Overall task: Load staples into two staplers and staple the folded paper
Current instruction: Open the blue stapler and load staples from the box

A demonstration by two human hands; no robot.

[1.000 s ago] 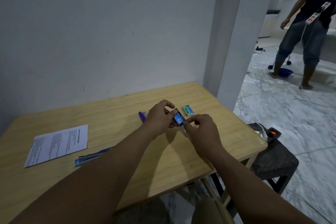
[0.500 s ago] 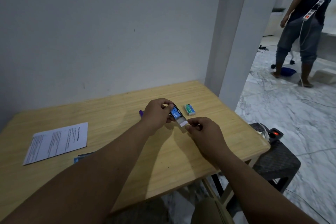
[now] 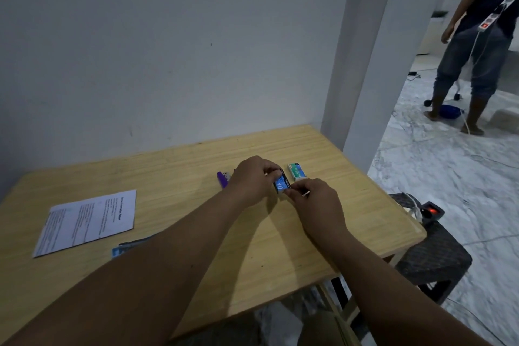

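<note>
My left hand [image 3: 252, 180] and right hand [image 3: 314, 199] both pinch the blue staple box [image 3: 280, 184], fingers curled, above the surface [image 3: 196, 205].

Two staple boxes show: a blue box [image 3: 281, 184] and a green box [image 3: 296, 171]. One purple stapler [image 3: 222, 179] lies on the one wooden surface [image 3: 179, 177]. There is one printed sheet [image 3: 88, 222] and one blue item [image 3: 123, 249], partly hidden. Two hands: left hand [image 3: 254, 179], right hand [image 3: 316, 201]. One stool [image 3: 432, 258] stands beside it, and one other person [image 3: 477, 45] on the floor.
</note>
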